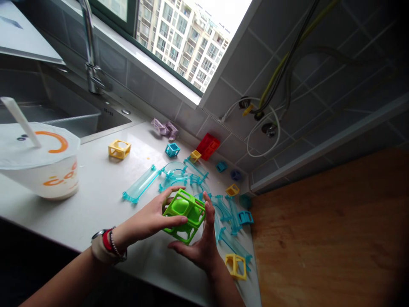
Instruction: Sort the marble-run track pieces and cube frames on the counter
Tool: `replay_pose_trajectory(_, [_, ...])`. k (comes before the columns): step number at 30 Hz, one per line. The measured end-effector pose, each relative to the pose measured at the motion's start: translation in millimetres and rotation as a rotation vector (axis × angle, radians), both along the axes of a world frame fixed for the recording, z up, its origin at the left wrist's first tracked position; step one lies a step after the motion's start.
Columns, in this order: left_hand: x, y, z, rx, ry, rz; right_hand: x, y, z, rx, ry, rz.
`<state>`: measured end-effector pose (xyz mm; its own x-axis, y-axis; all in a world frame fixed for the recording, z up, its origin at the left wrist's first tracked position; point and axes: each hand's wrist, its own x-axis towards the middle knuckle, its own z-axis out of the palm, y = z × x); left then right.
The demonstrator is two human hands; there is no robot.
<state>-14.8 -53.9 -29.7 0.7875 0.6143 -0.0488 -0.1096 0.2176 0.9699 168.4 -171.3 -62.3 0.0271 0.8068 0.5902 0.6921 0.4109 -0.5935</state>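
Above the countertop, both hands hold a bright green open-frame block [185, 215] with rounded hollows in it. My left hand [153, 215] grips its left side, thumb across the front and fingers behind. My right hand [204, 241] clasps the right side, fingers up along the edge and thumb below. Just beyond the hands lie several clear teal track pieces, among them a straight chute [142, 184] and a curved piece [175, 168]. A yellow frame block [235, 266] stands right of my right wrist.
A drink cup with a straw [60, 179] stands at left, near the metal sink [70, 121] and faucet [92, 76]. A yellow block [119, 149], blue block [172, 149], purple pieces [164, 129] and red piece [208, 146] lie toward the tiled wall. Cables [277, 81] hang at right.
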Motion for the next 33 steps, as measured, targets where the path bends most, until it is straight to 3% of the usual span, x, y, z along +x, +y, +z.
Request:
replay_pose_trajectory(3, [-3.1,-0.9,8.5,0.091,-0.028,0.015,-3.2,-0.4,-0.6,-0.035,0.197,0.004])
replay_pose_trajectory(5, [-4.9,-3.0,14.1,0.237,-0.009,0.054,-3.2,-0.4,6.2,-0.054,0.337,-0.04])
replay_pose_trajectory(7, [-5.7,-5.4,20.0,0.404,0.003,0.098,2.4,0.6,22.7,-0.052,0.434,-0.118])
replay_pose_trajectory(10, [-4.7,-6.8,29.6,0.515,-0.021,0.109,26.9,10.4,63.8,0.028,0.462,-0.242])
replay_pose_trajectory(13, [-0.4,-4.0,37.0,0.507,-0.042,0.057,67.7,42.9,106.9,0.056,0.277,-0.362])
replay_pose_trajectory(16, [7.2,-1.4,38.6,0.521,-0.069,0.171,112.4,99.1,127.8,-0.187,-0.15,-0.503])
replay_pose_trajectory(20, [16.1,0.4,33.8,0.434,-0.154,0.388,159.5,172.8,113.5,-0.458,-0.322,-0.49])
replay_pose_trajectory(23, [17.3,6.0,29.1,0.295,-0.179,0.508,183.5,201.2,92.5,-0.605,-0.397,-0.479])
replay_pose_trajectory(28, [16.9,21.4,23.4,0.068,-0.236,0.577,207.2,208.9,69.8,-0.722,-0.457,-0.471])
replay_pose_trajectory(33, [22.0,29.6,18.7,-0.037,-0.283,0.556,215.4,209.2,63.3,-0.751,-0.459,-0.443])
